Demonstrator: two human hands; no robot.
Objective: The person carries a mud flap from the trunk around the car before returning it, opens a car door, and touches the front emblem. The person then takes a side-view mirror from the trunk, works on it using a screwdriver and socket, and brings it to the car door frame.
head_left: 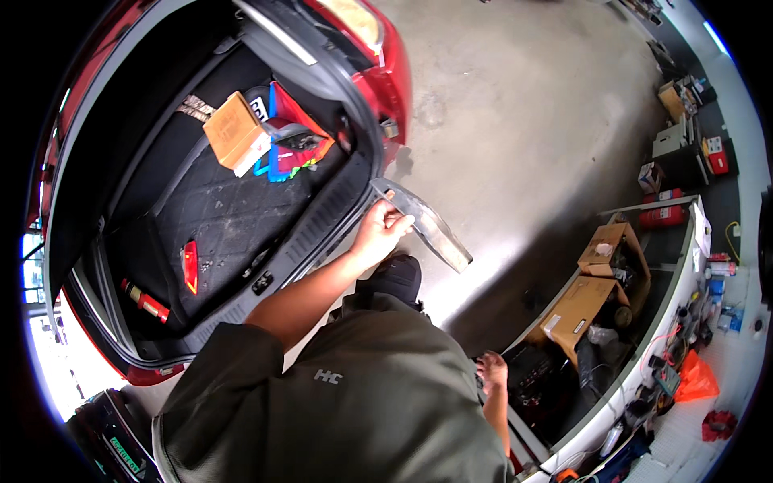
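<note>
My left hand (380,229) pinches a long, curved grey-black trim piece (435,229), dusty and pale at its far end, held just outside the rear edge of the open trunk (225,225) of a red car. My right hand (491,372) is low at the right beside my body, near the shelving, with fingers curled; what they hold is hidden. In the trunk lie an orange-brown box (232,129), a red and blue triangular item (294,157), a red light lens (191,266) and a red cylinder (146,299).
At the right stands a white-edged bench (624,389) with cardboard boxes (576,314), an orange bag (697,372) and assorted tools. Red cylinders (662,216) and more boxes line the wall (729,97). Concrete floor (515,121) lies beyond the car. A dark case (101,439) sits lower left.
</note>
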